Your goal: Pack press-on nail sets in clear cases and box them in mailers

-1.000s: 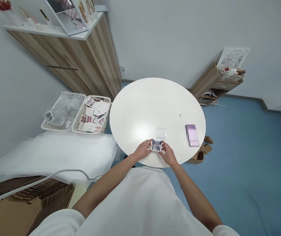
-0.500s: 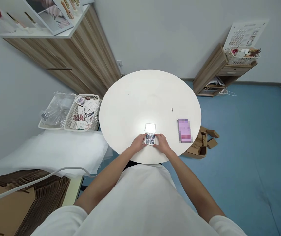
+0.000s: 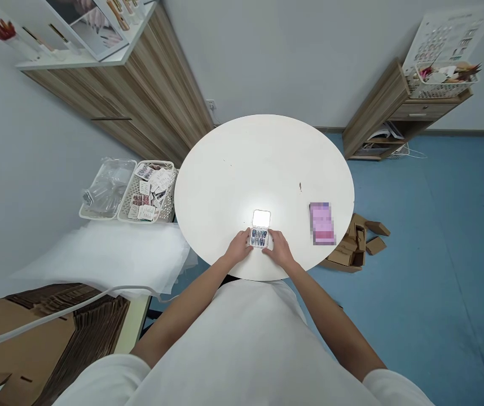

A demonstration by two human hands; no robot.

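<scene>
On the white round table (image 3: 263, 163), near its front edge, lies a small clear case of press-on nails (image 3: 259, 237) with its lid (image 3: 261, 219) raised away from me. Dark, shiny nails fill the case in two rows. My left hand (image 3: 239, 247) grips the left side, fingers and thumb at the edge. Opposite it, my right hand (image 3: 279, 248) holds the right side the same way. A pixelated pink-purple pack (image 3: 322, 224) lies farther right on the table.
White baskets with printed cards (image 3: 148, 192) and clear plastic bags (image 3: 109, 189) stand left of the table. White sheeting (image 3: 110, 254), a pale cable (image 3: 115, 289) and stacked cardboard (image 3: 34, 338) are lower left. An open carton (image 3: 350, 248) sits on the floor at right.
My view has shifted a little, so the surroundings sit slightly differently. Both hands stay on the sides of the open nail case, which looks about where it was on the table.
</scene>
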